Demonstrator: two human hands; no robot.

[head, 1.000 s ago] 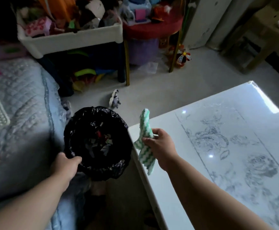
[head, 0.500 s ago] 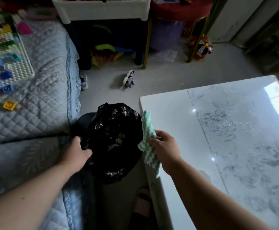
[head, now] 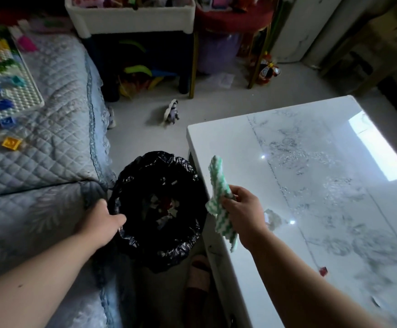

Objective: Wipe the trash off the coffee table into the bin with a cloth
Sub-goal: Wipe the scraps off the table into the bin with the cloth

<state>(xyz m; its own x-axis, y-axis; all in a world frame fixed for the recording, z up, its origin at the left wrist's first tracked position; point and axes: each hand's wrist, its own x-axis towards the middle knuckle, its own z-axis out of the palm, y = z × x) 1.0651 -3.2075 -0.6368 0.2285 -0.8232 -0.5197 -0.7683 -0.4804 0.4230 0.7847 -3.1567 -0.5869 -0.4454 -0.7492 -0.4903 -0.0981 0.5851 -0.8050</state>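
Note:
A bin lined with a black bag (head: pixel 159 247) stands on the floor against the left edge of the white glossy coffee table (head: pixel 311 185). Scraps of paper lie inside it. My left hand (head: pixel 103 221) grips the bin's near-left rim. My right hand (head: pixel 242 209) holds a green-and-white striped cloth (head: pixel 220 200) just above the table's left edge, beside the bin. A small red scrap (head: pixel 323 271) and a pale scrap (head: pixel 377 301) lie on the table near my right forearm.
A quilted blue sofa (head: pixel 51 150) with a building-block board (head: pixel 6 86) fills the left. A small toy (head: pixel 172 112) lies on the floor beyond the bin. A white toy bin on legs (head: pixel 131 17) and a red stool (head: pixel 235 15) stand at the back. A slipper (head: pixel 199 273) lies below the bin.
The view has tilted down and shifted. The bin now sits upright against the table edge with its opening facing up. Both hands keep their hold.

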